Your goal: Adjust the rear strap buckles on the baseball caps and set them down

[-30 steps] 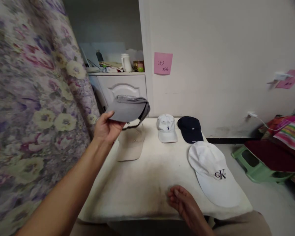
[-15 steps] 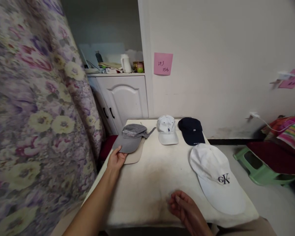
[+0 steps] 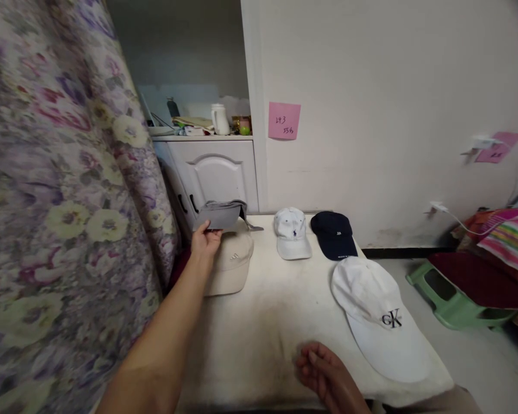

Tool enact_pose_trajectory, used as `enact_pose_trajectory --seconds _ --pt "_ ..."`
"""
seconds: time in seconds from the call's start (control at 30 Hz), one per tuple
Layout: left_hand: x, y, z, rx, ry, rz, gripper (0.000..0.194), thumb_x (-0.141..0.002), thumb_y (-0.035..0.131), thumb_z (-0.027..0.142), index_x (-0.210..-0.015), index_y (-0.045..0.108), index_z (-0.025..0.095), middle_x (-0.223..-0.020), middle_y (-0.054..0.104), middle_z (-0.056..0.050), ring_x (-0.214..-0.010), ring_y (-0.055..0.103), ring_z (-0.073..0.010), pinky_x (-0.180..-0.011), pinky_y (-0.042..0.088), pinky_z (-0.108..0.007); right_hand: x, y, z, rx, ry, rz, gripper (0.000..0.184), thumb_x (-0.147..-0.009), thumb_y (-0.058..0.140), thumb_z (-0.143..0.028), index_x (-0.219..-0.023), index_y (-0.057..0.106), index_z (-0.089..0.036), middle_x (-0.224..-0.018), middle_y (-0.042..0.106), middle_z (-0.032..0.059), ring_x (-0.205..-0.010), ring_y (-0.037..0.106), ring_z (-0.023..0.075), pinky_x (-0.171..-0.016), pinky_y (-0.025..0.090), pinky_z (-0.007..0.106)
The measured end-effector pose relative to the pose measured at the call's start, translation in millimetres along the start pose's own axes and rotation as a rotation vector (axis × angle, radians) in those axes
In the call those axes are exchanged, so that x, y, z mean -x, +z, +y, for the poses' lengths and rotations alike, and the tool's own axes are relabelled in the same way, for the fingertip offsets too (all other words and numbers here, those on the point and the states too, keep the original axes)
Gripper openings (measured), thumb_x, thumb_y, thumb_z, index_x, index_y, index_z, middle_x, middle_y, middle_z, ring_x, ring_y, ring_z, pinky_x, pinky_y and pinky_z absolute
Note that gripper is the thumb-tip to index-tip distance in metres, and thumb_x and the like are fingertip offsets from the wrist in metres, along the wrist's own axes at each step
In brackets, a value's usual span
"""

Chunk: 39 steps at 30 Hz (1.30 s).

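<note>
My left hand (image 3: 205, 240) grips the brim of a grey cap (image 3: 221, 214) and holds it a little above a beige cap (image 3: 232, 263) at the table's back left. My right hand (image 3: 326, 376) rests near the front edge of the white table (image 3: 259, 322), fingers loosely curled, holding nothing. A small white cap (image 3: 290, 233) and a navy cap (image 3: 333, 234) lie side by side at the back. A large white cap with a dark logo (image 3: 377, 313) lies at the right, close to my right hand.
A floral curtain (image 3: 60, 190) hangs along the left side. A white cabinet (image 3: 216, 175) with clutter on top stands behind the table. A pink note (image 3: 284, 121) sticks on the wall. A green stool (image 3: 453, 299) and striped bedding (image 3: 509, 241) are at the right.
My left hand lowered the grey cap onto the beige cap half a second ago, then raised it again toward the back. My right hand stayed near the front edge.
</note>
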State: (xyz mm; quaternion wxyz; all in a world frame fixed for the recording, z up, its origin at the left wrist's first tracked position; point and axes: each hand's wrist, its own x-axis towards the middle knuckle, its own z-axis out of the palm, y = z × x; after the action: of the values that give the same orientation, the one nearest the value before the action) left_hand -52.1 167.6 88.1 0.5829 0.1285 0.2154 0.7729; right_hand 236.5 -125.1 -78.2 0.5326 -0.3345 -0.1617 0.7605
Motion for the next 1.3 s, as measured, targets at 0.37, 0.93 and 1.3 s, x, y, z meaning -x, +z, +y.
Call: enact_pose_trajectory --seconds 0.37,0.93,1.3 --pt "93 -102.6 -23 -0.057 -0.093 0.147 0.052 -0.093 0.043 -0.002 -0.136 0.056 0.026 -0.108 0.079 -0.007 -0.093 0.075 -0.0175 -0.093 0.058 -0.034 5 6 -5 -0.026 0.014 -0.028 0.034 -0.066 0.091 -0.038 -0.080 0.070 -0.016 -0.077 0.074 0.0057 -0.066 0.064 0.0124 -0.068 0.048 0.025" --pt "104 -115.3 -5 -0.433 -0.372 0.378 0.018 -0.097 0.057 0.012 -0.114 0.062 0.012 -0.091 0.071 -0.004 -0.070 0.070 -0.0152 -0.063 0.062 -0.030 3 -3 1 -0.012 -0.021 -0.051 0.024 -0.077 0.084 -0.033 -0.085 0.070 -0.016 -0.079 0.073 0.0056 -0.069 0.065 0.0131 -0.072 0.050 0.028" --pt "122 -119.9 -10 -0.610 -0.420 0.378 0.020 -0.096 0.061 0.024 -0.113 0.063 0.013 -0.103 0.068 -0.006 -0.081 0.068 -0.0161 -0.069 0.060 -0.032 0 -7 4 0.016 -0.039 -0.076 0.025 -0.076 0.085 -0.034 -0.086 0.070 -0.016 -0.081 0.074 0.0058 -0.068 0.064 0.0121 -0.071 0.050 0.027"
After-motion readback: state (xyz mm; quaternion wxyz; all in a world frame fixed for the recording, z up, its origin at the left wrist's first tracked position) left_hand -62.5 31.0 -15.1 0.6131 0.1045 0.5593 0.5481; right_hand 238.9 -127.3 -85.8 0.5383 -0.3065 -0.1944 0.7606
